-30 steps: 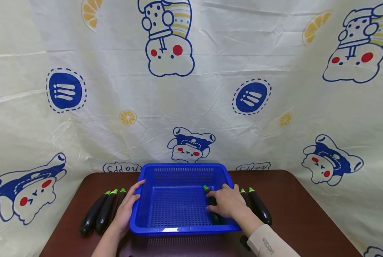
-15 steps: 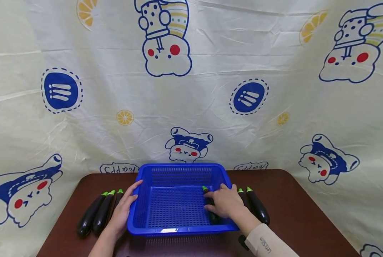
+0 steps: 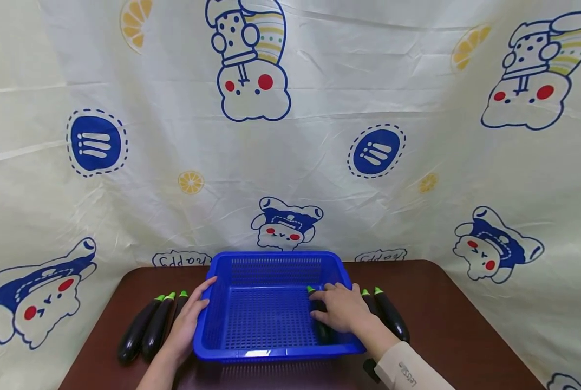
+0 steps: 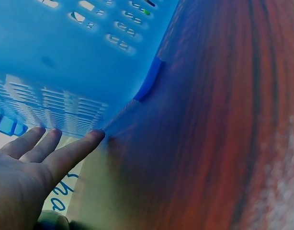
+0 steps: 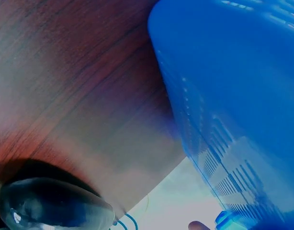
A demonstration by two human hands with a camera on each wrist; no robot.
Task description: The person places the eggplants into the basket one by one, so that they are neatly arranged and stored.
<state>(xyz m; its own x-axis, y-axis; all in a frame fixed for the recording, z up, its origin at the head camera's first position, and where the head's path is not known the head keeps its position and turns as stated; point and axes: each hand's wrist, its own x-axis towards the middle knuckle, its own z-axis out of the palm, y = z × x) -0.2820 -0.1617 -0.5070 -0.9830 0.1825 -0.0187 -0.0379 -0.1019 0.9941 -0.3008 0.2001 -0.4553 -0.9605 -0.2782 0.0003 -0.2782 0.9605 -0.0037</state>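
Note:
A blue plastic basket (image 3: 266, 317) with slotted walls stands at the middle of the table. My left hand (image 3: 188, 322) rests against its left side; in the left wrist view the straight fingers (image 4: 73, 153) touch the slotted wall. Inside the basket, along the right wall, lies a dark eggplant (image 3: 323, 330) with a green cap. My right hand (image 3: 344, 307) reaches over the right rim and holds this eggplant, with finger and thumb across it. The far side of their contact is hidden. In the right wrist view, only one fingertip (image 5: 198, 225) shows beside the basket.
Left of the basket lie three eggplants (image 3: 139, 330), one partly behind my left hand. Two more eggplants (image 3: 392, 315) lie right of the basket, near my right forearm. The brown table (image 3: 446, 325) ends at a patterned curtain (image 3: 319, 151). A dark rounded thing (image 3: 371, 370) shows below the sleeve.
The whole head view has shifted slightly. Both hands, the basket and the eggplant inside it keep their places relative to one another.

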